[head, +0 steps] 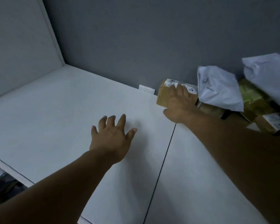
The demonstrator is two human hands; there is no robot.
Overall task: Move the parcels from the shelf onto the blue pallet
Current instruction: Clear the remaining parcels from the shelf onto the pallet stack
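A small brown cardboard parcel (163, 95) with a white label lies at the back of the white shelf (58, 113), against the grey wall. My right hand (179, 105) lies on top of it, fingers over the label and thumb down at its near side. My left hand (111, 136) hovers over the bare shelf with fingers spread, holding nothing. To the right, a white poly mailer (217, 88) leans on more brown boxes (255, 102). The blue pallet is out of view.
A second white mailer (268, 75) tops the pile at the far right. A dark seam (162, 160) splits the shelf board. The shelf's white side wall (19, 46) stands at the left. Dark wrapped items (2, 186) show on a lower level, bottom left.
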